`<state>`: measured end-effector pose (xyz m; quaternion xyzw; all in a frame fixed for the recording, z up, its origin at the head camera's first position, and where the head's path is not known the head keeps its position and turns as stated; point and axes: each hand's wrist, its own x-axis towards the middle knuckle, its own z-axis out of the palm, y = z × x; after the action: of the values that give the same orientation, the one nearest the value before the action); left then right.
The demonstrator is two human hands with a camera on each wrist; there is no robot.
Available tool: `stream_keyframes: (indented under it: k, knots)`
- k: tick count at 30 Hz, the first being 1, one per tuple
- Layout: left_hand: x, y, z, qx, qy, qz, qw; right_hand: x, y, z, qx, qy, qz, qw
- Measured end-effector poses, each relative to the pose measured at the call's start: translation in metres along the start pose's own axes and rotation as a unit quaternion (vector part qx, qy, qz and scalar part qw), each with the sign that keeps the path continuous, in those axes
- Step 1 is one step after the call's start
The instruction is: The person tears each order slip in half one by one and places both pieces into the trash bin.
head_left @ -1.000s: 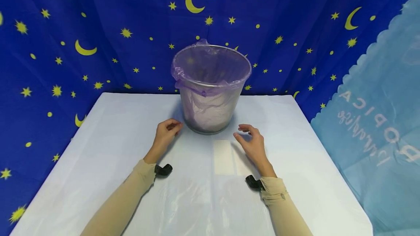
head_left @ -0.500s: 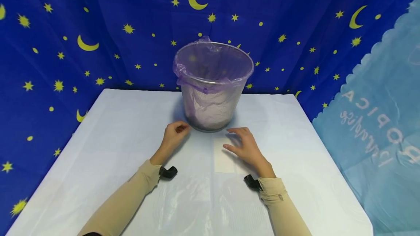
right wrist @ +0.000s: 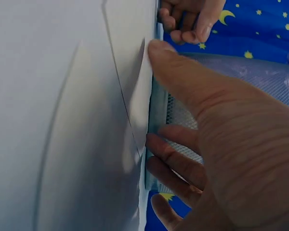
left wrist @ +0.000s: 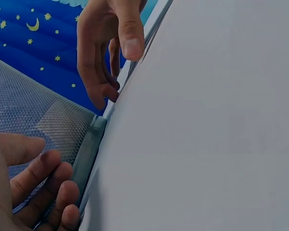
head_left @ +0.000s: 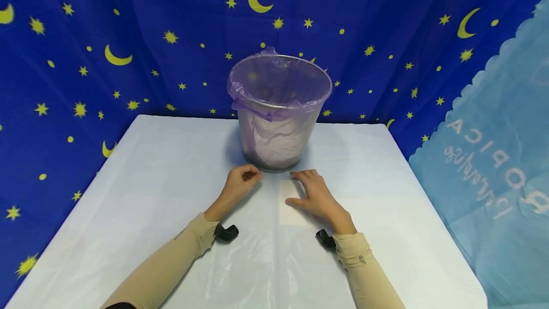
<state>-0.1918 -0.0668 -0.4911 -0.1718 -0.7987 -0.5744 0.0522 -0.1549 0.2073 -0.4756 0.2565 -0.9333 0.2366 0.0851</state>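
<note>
A thin off-white sheet (head_left: 288,211), like paper or a tissue, lies on the table in front of a mesh wastebasket (head_left: 280,139) with a purple plastic liner (head_left: 253,111). My right hand (head_left: 315,194) hovers over the sheet and hides its right part, thumb and fingers spread apart. In the right wrist view the thumb's tip is right at a raised flap (right wrist: 141,103) of the sheet. My left hand (head_left: 242,182) is near the basket's front left base, left of the sheet. Its fingers curl loosely, holding nothing in the left wrist view.
A white plastic cover (head_left: 171,156) spreads over the table. Behind the basket hangs a blue curtain (head_left: 193,23) with yellow moons and stars. A light blue cloth (head_left: 493,156) with lettering hangs at the right. Black wrist mounts (head_left: 227,233) stick out from both sleeves.
Both hands have moved inward toward each other in front of the basket. The right hand now covers more of the sheet. The head view has shifted slightly.
</note>
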Motion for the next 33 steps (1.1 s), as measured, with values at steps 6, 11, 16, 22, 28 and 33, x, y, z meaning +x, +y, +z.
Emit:
stream_keyframes:
  k: [6,11,16,22,28,33]
  knots:
    - [0.001,0.002,0.003,-0.002,-0.01,0.007,0.9999,0.002,0.0,0.003,0.009,0.001,0.009,0.9999]
    - [-0.004,0.001,0.004,0.0,-0.028,-0.006,0.9996,-0.002,0.0,0.009,0.035,-0.009,0.023,0.9991]
    - [-0.001,0.002,0.003,-0.004,-0.023,0.002,0.9997,0.001,-0.003,0.006,0.061,0.001,0.015,0.998]
    - [0.004,0.003,0.003,0.006,-0.024,0.027,0.9993,0.006,-0.006,0.003,0.123,0.009,0.05,0.9911]
    - [0.002,0.003,0.007,-0.014,-0.055,0.043,0.9975,0.007,-0.015,0.009,0.257,0.055,0.124,0.957]
    - [-0.001,0.005,0.009,-0.012,-0.092,0.037,0.995,0.009,-0.025,0.016,0.311,0.081,0.147,0.9355]
